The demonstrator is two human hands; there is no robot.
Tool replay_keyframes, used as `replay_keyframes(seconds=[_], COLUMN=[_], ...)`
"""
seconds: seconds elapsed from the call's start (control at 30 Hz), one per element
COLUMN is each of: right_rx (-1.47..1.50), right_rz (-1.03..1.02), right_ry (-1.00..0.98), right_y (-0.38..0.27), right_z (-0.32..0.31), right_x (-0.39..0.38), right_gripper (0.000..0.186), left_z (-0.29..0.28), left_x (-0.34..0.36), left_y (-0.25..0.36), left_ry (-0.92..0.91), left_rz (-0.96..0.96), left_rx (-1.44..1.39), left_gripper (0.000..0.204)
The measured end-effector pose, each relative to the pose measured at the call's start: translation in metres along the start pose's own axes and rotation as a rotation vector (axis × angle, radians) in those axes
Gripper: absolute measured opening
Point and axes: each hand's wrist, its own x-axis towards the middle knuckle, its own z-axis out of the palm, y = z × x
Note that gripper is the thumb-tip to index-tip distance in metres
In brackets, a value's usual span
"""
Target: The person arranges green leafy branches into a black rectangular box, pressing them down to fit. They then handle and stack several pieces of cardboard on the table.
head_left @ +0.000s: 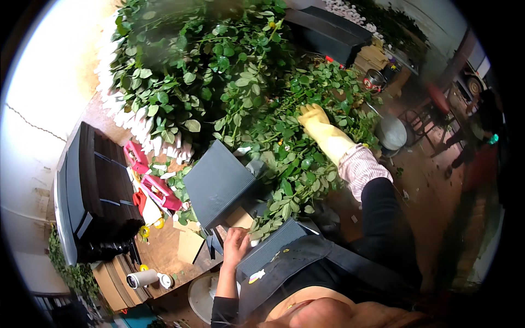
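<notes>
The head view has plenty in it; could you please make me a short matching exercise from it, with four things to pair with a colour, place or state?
Things:
1. right hand
2. pink tools
3. leaves
4. left hand

Descriptions:
A. green
B. bare
C. in a yellow glove
D. just right of the black stack

Pairs: 1-C, 2-D, 3-A, 4-B

"What lies on your tabletop [164, 243]?"
"Across its brown wood, leafy green stems [229, 82] heaped; to your left, a dark stack [112, 180], two pink plastic pieces [163, 192] and a pale cylinder [143, 278]."
</notes>
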Motion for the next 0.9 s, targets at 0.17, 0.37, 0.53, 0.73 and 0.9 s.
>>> replay_keyframes(seconds=[0.17,0.37,0.53,0.73,0.9], right_rx=[0.917,0.984,0.99,0.267,0.535], right_rz=[0.398,-0.462,-0.383,-0.433,-0.469], right_ry=[0.274,0.375,-0.15,-0.762,0.028], right_y=[0.038,0.018,-0.052,-0.089,-0.094], right_z=[-0.071,-0.235,-0.132,-0.149,-0.161], right_x=[0.029,-0.027,-0.092,-0.073,0.036], right_gripper=[0.037,0.049,0.039,0.043,0.048], left_z=[-0.003,-0.001,0.017,0.005,0.004], left_x=[0.0,-0.004,-0.005,-0.007,-0.009], left_y=[0.008,0.001,-0.007,-0.021,0.0], left_ry=[0.067,0.129,0.187,0.085,0.143], left_rz=[0.051,0.045,-0.315,-0.017,-0.019], left_rx=[-0.001,-0.072,-0.701,-0.214,-0.107], left_gripper=[0.015,0.012,0.059,0.066,0.053])
